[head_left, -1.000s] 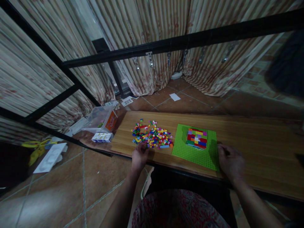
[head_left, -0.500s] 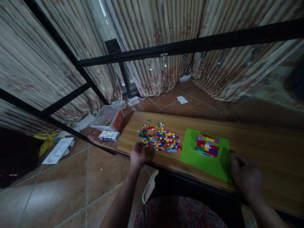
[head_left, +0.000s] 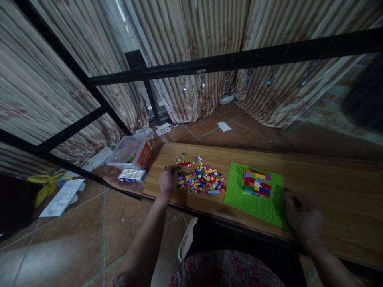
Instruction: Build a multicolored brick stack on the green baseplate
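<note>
My left hand (head_left: 168,179) reaches the left edge of a pile of small colourful toy bricks (head_left: 203,178). Its fingers are bent together at the bricks, and I cannot make out what lies between them. To the right of the pile lies a green baseplate (head_left: 254,209). On it sits a low, roughly square block of multicoloured bricks (head_left: 257,182). My right hand (head_left: 305,217) rests on the table beside the plate's right edge, fingers curled in. Whatever those fingers may hold is hidden.
The long wooden table (head_left: 329,179) carries all of this. Off its left end are a clear plastic tub (head_left: 125,153) with an orange label and a small white-and-purple box (head_left: 132,175). A black metal rail (head_left: 221,63) crosses ahead, before striped curtains (head_left: 197,36).
My left hand has moved up and slightly left, further along the pile's left edge. The right hand stays by the baseplate. The whole view has shifted a little.
</note>
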{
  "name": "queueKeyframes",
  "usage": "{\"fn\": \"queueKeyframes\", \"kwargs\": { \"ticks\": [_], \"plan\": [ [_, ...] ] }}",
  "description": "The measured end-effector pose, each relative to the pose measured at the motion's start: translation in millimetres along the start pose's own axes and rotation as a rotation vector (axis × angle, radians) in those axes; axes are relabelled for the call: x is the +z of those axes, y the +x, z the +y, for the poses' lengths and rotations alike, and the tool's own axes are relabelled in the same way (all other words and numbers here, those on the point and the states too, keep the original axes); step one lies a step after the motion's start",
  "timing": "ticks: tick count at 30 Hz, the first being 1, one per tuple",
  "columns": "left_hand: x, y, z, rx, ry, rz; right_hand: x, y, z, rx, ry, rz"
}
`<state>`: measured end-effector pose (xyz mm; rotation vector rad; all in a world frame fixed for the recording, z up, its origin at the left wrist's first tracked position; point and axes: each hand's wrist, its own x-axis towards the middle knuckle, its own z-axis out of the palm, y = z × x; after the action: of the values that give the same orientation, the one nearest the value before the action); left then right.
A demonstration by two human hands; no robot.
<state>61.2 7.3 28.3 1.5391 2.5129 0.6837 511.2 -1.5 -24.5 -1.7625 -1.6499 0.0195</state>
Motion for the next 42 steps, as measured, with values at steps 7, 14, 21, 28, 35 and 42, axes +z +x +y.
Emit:
{"fn": "queueKeyframes", "kwargs": {
  "ticks": [7,14,21,28,35,42],
  "plan": [
    [-14.9,-9.7,19.8,0.072,-0.065,0.043,0.1,2.6,-11.9,0.048,0.039,0.003],
    [2.1,-60.1,105.5,0.387,-0.402,-0.214,2.6,3.4,-12.8,0.070,0.092,0.021],
    [34.5,-99.0,162.1,0.526,-0.500,-0.393,1.5,3.9,-16.2,0.079,0.107,0.011],
    [43.7,-99.8,187.0,0.539,-0.493,-0.387,1.8,4.7,-15.8,0.077,0.116,0.000],
    [53.2,-100.3,201.4,0.571,-0.475,-0.401,3.4,4.4,-13.6,0.059,0.124,0.009],
    [55.9,-99.1,211.7,0.605,-0.346,-0.381,2.4,4.6,-14.5,0.047,0.113,0.010]
  ]
}}
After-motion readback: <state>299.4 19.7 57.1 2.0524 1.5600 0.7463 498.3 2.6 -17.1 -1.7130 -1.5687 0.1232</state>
